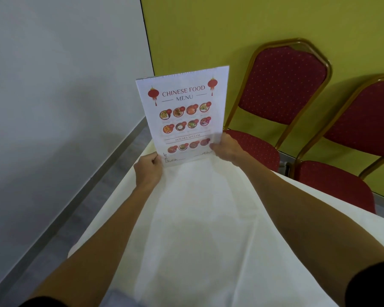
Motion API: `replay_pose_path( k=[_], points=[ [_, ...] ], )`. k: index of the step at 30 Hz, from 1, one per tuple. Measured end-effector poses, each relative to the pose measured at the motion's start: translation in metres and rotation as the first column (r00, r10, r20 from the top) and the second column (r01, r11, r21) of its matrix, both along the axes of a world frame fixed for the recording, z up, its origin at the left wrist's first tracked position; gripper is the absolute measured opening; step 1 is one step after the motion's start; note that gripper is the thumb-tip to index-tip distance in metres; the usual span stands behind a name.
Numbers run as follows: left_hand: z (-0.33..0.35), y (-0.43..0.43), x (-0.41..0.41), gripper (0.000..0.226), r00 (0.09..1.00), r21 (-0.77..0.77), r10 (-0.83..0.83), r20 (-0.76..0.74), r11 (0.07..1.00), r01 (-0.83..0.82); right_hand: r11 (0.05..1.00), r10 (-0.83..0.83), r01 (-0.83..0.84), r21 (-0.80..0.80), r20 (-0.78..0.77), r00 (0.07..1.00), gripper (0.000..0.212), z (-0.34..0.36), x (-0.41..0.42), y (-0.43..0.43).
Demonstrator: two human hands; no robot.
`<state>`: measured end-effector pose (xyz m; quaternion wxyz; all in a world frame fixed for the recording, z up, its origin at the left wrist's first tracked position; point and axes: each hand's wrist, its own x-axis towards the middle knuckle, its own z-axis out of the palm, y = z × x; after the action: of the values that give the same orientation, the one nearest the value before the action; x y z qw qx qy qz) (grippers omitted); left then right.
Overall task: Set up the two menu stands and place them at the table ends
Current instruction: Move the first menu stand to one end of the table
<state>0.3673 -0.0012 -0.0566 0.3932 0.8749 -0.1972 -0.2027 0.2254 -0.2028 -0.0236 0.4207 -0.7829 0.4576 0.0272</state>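
Head view: menu stand (183,116) held upright at the far end of the table (208,218), gripped at both bottom corners. Left hand (148,170) clamped on the lower left corner, thumb to the front of the sheet, fingers curled behind. Right hand (225,148) clamped on the lower right edge, slightly higher than the left, fingertips pressed on the front near the bottom row of pictured dishes. Both forearms stretched forward across the white tablecloth (197,251), well apart at the elbows and narrowing toward the stand. Dark sleeves (372,284) visible at the bottom corners of the frame.

Printed face turned toward the camera, headed "CHINESE FOOD MENU" between two red lanterns, with rows of round dish photos and a line reading "HOUSES SPECIAL". Top edge tilted a little to the left, right corner higher. Bottom edge just at the tablecloth near the table's far edge; contact with the cloth cannot be told. Base of the stand hidden or too pale to make out.

Beyond the table: two red padded chairs (284,89) with gold frames against a yellow-green wall (231,29) on the right; grey wall (53,85) and grey floor (64,218) on the left.
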Motion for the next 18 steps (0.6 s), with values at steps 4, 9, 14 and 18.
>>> replay_pose_path(
  k=[4, 9, 14, 18],
  points=[
    [0.001, -0.007, -0.009, 0.022, 0.999, -0.022, 0.036, -0.011, 0.999, -0.036, 1.000, -0.014, 0.014, -0.007, 0.003, 1.000, 0.042, -0.002, 0.006, -0.010],
    [0.009, -0.014, -0.016, 0.031, 0.997, -0.040, 0.067, -0.028, 0.997, -0.068, 0.992, -0.118, 0.115, 0.052, 0.054, 0.992, 0.044, -0.003, 0.004, -0.008],
    [0.008, -0.010, -0.020, 0.034, 0.998, -0.011, 0.056, -0.033, 0.998, -0.057, 0.989, -0.008, -0.002, 0.151, 0.068, 0.998, 0.058, -0.013, 0.002, -0.014],
    [0.010, -0.011, -0.024, 0.031, 0.997, -0.017, 0.061, -0.048, 0.998, -0.061, 0.977, -0.012, 0.008, 0.214, 0.016, 1.000, 0.045, -0.013, -0.002, -0.013]
  ],
)
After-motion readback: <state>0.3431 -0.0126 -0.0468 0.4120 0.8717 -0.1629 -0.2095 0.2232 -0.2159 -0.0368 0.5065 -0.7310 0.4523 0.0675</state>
